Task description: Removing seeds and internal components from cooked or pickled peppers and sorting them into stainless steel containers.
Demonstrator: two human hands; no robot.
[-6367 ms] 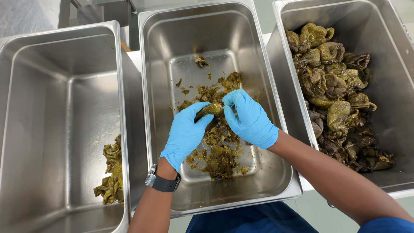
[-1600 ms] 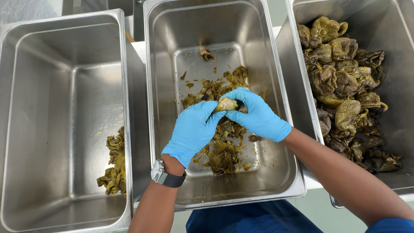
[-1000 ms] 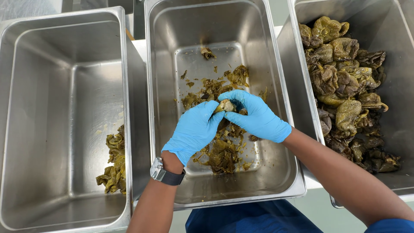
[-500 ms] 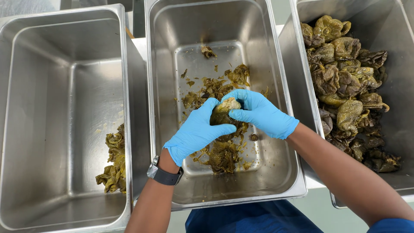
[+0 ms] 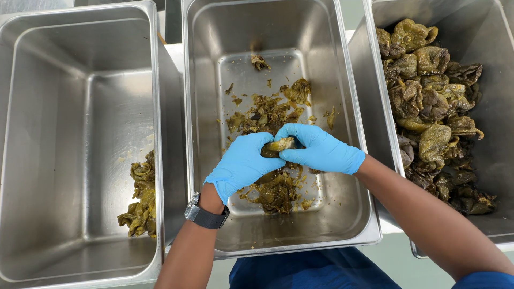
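Observation:
Both hands wear blue gloves and meet over the middle steel pan. My left hand and my right hand grip one roasted green pepper between their fingertips; a pale patch of it shows between the thumbs. Under the hands lie torn skins and seeds on the pan floor, with more scraps farther back. A dark watch sits on my left wrist.
The right steel pan holds a heap of whole roasted peppers. The left steel pan holds a small pile of peeled pepper pieces near its front right corner. Blue clothing shows at the bottom edge.
The hands have stayed together over the middle pan, shifting slightly and turning the pepper between the fingers. The piles in the side pans look unchanged.

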